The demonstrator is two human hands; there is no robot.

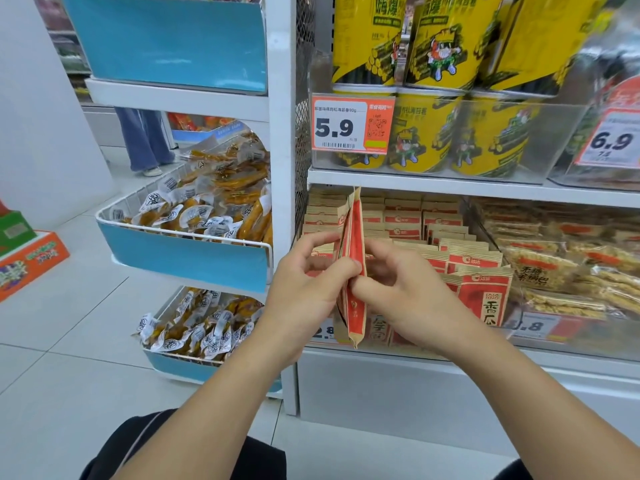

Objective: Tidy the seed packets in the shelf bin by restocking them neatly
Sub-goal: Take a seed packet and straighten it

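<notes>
Two hands, left hand (304,289) and right hand (405,292), fingers pinching one upright seed packet (355,258), before stocked shelf bin (588,344)

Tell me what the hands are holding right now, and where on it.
Both hands hold a small stack of red seed packets edge-on, pinched around mid-height: left hand on its left face, right hand on its right face.

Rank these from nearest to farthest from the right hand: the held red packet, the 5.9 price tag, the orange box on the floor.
1. Red packet: pinched in the right hand.
2. 5.9 price tag: shelf above.
3. Orange box: far left, on the floor.
</notes>
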